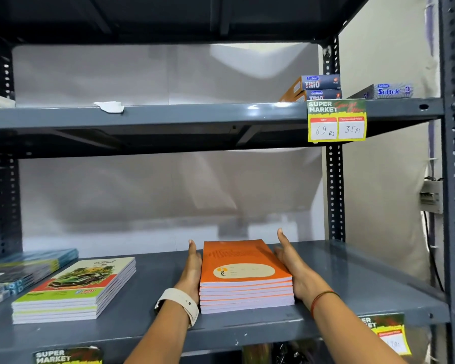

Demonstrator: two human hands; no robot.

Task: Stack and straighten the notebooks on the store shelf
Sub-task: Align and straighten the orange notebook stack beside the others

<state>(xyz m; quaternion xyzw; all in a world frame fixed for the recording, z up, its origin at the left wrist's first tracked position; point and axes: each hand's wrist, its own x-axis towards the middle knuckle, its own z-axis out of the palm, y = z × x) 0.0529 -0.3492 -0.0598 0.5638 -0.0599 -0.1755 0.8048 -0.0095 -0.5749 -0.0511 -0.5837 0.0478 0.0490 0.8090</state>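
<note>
A stack of several orange notebooks (243, 269) lies on the grey metal shelf (352, 279), right of the middle. My left hand (192, 271), with a white watch on the wrist, presses flat against the stack's left side. My right hand (293, 266), with a red thread on the wrist, presses flat against its right side. The stack's edges look even between my palms. A second stack with a green car cover (76, 287) lies to the left, turned slightly askew. A blue-edged stack (24, 269) sits at the far left, partly cut off.
The upper shelf (168, 114) carries Saino Trio boxes (315, 86), a Softek box (389, 91) and a scrap of white paper (111, 106). A price tag (336, 120) hangs from its edge. Slotted uprights (334, 190) frame the bay. Bare shelf lies right of the orange stack.
</note>
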